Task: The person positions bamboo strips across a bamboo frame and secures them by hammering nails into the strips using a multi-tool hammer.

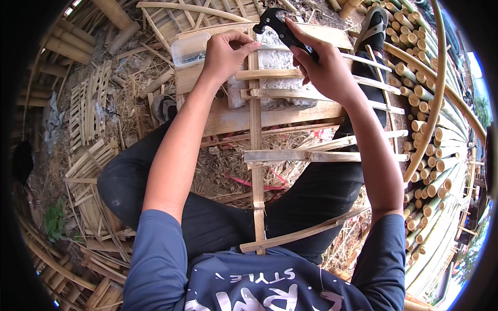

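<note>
From the head view, you sit on the ground with a bamboo frame (256, 155) across your legs: one long upright slat running away from your chest, with cross slats laid over it. The cross slats near your chest, over your lap and at mid-frame already lie in place across the upright, so most of the lattice looks assembled; whether each joint is nailed cannot be told.

Your left hand (224, 54) rests at the far end of the frame, fingers (243, 44) curled and pressed onto the upright slat where the farthest cross slat meets it, steadying that joint; whether they pinch a nail is hidden.

Your right hand (324, 70) is wrapped tight around the handle of a black hammer (275, 22), its head raised just above that same joint, over a grey concrete block (277, 59) lying under the frame's far end.

A clear plastic box (190, 49) sits just beside your left hand, on a wooden plank (270, 116). I judge the top joints are what remains to be fastened. Cut bamboo poles (425, 129) are stacked to your right.
</note>
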A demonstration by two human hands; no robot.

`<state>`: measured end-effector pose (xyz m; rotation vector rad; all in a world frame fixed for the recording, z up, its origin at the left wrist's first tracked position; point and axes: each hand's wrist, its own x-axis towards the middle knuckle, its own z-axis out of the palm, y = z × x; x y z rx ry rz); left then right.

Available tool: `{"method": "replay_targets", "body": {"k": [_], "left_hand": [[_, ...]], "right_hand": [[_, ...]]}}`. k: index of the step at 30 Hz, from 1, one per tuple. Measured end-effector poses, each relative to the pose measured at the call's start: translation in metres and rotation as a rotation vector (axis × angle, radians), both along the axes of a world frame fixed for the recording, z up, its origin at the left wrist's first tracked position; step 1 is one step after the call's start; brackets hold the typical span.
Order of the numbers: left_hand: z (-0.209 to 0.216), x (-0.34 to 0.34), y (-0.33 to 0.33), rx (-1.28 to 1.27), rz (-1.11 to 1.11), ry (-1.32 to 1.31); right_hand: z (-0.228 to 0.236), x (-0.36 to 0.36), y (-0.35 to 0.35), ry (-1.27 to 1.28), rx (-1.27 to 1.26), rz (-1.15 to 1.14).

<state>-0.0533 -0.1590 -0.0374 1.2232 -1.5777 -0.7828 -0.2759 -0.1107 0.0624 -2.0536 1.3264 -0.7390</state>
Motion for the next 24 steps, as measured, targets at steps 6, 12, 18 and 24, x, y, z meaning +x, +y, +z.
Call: {"method": "replay_targets", "body": {"k": [6, 12, 18, 24], "left_hand": [[-0.006, 0.001, -0.003, -0.108, -0.023, 0.096], [-0.001, 0.002, 0.0, -0.015, -0.022, 0.044], [0.0, 0.0, 0.001, 0.001, -0.057, 0.144], [-0.002, 0.0, 0.0, -0.018, -0.022, 0.106]], "right_hand": [[-0.008, 0.003, 0.009, 0.18, -0.327, 0.045], [-0.017, 0.01, 0.007, 0.115, -0.551, 0.058], [-0.019, 0.012, 0.009, 0.054, -0.479, 0.006], [-0.025, 0.019, 0.011, -0.04, -0.579, -0.025]]}}
